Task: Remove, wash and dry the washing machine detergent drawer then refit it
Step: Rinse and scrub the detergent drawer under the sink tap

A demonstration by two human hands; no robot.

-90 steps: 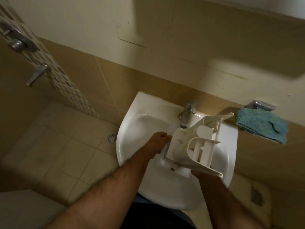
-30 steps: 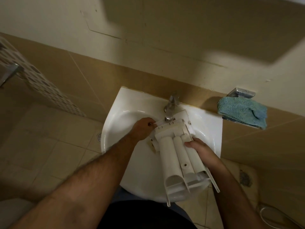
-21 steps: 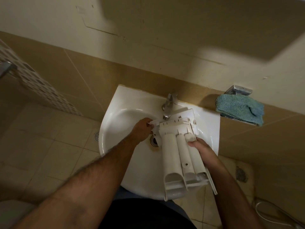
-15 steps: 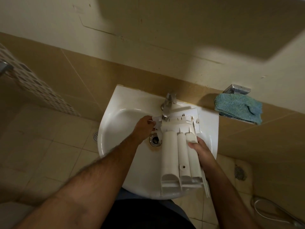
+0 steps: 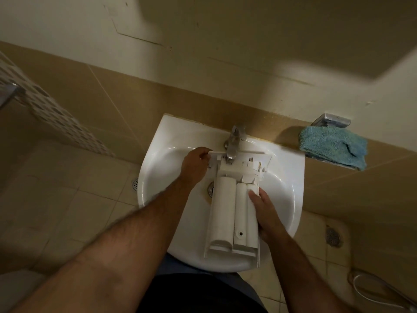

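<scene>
Here the white plastic detergent drawer (image 5: 233,206) lay underside up across the white ceramic basin (image 5: 158,177), its front panel at the far end beneath the chrome tap (image 5: 234,143). I had my left hand (image 5: 195,167) pinching the panel's left corner, fingers curled shut on it, and my right hand (image 5: 268,216) wrapped along the drawer's right edge. I judged this the washing step, though I saw no water running. Next I would need the tap opened, then the blue cloth (image 5: 334,147) on the right for drying.
</scene>
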